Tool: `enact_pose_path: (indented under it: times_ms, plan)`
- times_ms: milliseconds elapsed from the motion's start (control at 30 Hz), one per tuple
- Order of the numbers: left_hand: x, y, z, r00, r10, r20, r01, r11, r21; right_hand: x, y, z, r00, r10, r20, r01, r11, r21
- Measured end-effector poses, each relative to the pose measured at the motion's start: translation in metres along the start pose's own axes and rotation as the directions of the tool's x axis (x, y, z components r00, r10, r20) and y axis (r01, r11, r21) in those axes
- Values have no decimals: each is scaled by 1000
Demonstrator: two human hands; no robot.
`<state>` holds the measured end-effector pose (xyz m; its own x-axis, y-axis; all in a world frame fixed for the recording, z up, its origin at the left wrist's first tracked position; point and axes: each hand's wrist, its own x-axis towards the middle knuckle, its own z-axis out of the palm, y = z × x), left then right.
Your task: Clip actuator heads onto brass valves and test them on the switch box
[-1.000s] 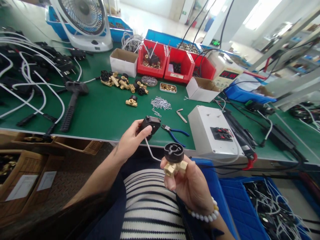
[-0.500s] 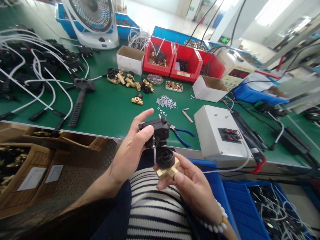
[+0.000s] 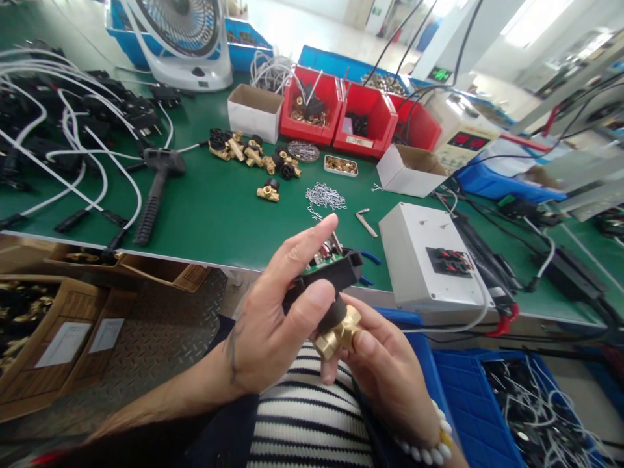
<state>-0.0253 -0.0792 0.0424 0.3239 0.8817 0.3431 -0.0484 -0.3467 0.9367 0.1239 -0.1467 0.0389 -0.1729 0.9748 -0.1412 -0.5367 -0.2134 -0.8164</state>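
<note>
My left hand (image 3: pixel 280 315) is closed on a black plastic housing (image 3: pixel 347 272), whose upper side shows a green circuit board (image 3: pixel 327 261) and metal prongs. In my right hand (image 3: pixel 385 361) a brass valve (image 3: pixel 336 335) with a black round collar (image 3: pixel 335 313) is gripped between thumb and fingers. The housing sits over the collar, and the two parts appear to touch; my left thumb partly hides where they meet. Behind the hands, blue-handled pliers (image 3: pixel 369 258) lie on the green bench, partly covered by the housing.
Wire clips (image 3: pixel 325 196), a bent hex key (image 3: pixel 365 223) and several brass valves (image 3: pixel 253 155) lie on the green bench (image 3: pixel 219 214). A grey switch box (image 3: pixel 422 260) stands to the right, a black hammer (image 3: pixel 156 188) to the left. Red bins (image 3: pixel 312 131) and a fan (image 3: pixel 195 78) are behind.
My left hand has turned the housing over, exposing its circuit board, and brought it right onto the valve's collar. My right hand has tilted the valve slightly.
</note>
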Motion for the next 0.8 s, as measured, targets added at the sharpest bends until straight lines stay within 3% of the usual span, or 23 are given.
enact_pose_path:
  times_ms: [133, 300, 500, 667, 733, 800]
  plan:
    - [2, -2, 0, 998, 49, 30, -53, 989, 140, 0, 6, 4, 989, -99, -112, 84, 988, -130]
    - [6, -8, -6, 990, 97, 104, -122, 956, 266, 7, 6, 0, 985, -107, -135, 88, 986, -140]
    - [0, -10, -9, 975, 150, 163, -218, 787, 578, 16, 1, -1, 933, -145, -328, 100, 984, -150]
    - [-5, -10, -6, 978, 145, 151, -209, 710, 672, 13, 9, -7, 932, -166, -321, 85, 964, -250]
    - [-6, -10, -3, 978, 165, 126, -207, 730, 652, 13, 13, -14, 920, -237, -312, 118, 927, -356]
    - [-7, -10, -1, 979, 174, 103, -201, 772, 603, 17, 13, -21, 863, -405, -303, 225, 844, -488]
